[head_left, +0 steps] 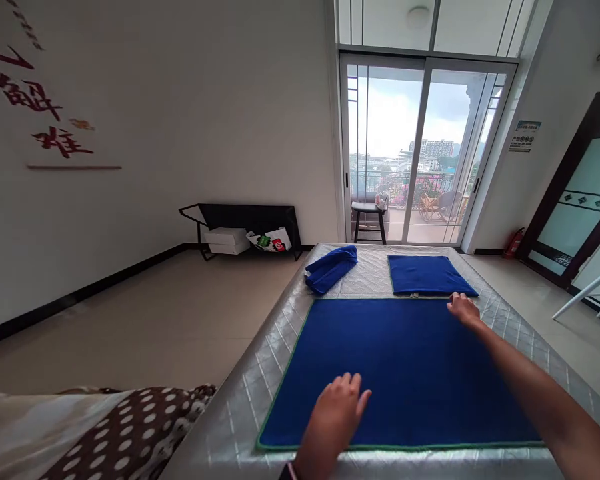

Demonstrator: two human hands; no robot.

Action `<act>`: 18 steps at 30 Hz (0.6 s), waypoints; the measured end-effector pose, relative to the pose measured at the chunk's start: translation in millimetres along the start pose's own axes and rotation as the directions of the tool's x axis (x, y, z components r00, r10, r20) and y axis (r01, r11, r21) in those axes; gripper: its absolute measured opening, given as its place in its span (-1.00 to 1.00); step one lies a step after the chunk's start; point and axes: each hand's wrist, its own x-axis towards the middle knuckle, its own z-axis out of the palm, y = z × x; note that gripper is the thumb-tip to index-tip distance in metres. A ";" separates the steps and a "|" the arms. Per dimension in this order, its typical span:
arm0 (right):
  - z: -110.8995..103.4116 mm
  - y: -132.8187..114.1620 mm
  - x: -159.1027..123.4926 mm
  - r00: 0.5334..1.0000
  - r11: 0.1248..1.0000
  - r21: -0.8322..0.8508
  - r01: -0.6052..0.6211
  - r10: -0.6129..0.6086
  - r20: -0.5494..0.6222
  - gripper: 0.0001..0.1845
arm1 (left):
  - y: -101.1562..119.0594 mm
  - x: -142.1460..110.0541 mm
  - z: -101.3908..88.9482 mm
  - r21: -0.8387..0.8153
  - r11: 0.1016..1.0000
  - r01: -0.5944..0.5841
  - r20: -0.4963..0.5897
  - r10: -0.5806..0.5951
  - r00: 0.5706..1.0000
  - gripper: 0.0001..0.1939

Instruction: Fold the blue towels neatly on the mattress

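Observation:
A large blue cloth (395, 360) with green-edged borders lies spread flat on a silver quilted mattress (245, 373). Over its near part is my left hand (340, 403), thumb apart from slightly bent fingers, holding nothing. My right hand (463, 308) is at the cloth's far right corner, fingers curled in at the edge; the fingertips are partly hidden. Just beyond it, a folded blue cloth (425, 273) lies flat, a small pale tag at its near edge. A bunched blue cloth (333, 268) rests at the mattress's far left.
Brown polka-dot bedding (130, 433) lies at the lower left. By the wall stands a black rack (247, 217) with a white box (225, 240) and a printed bag (273, 240). A black stool (369, 210) shows at the glass sliding door (420, 147); a fire extinguisher (515, 241) stands right.

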 end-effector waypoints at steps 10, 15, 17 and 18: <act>69.3 -291.3 -50.2 0.879 0.863 0.296 0.409 -0.460 0.125 -0.75 | -126.2 -53.5 35.8 0.092 0.814 0.574 -0.178 -0.553 0.814 -0.56; 91.3 -373.3 -66.7 0.887 0.862 0.324 0.389 -0.446 0.122 -0.60 | -121.5 -52.9 31.1 0.052 0.829 0.556 -0.111 -0.549 0.828 -0.50; 99.6 -384.9 -67.5 0.903 0.882 0.313 0.352 -0.408 0.133 -0.53 | -125.8 -55.3 29.0 0.033 0.841 0.540 -0.056 -0.538 0.841 -0.50; 103.7 -388.1 -67.5 0.910 0.891 0.305 0.337 -0.391 0.137 -0.52 | -129.1 -56.8 29.0 0.019 0.851 0.524 -0.033 -0.524 0.851 -0.51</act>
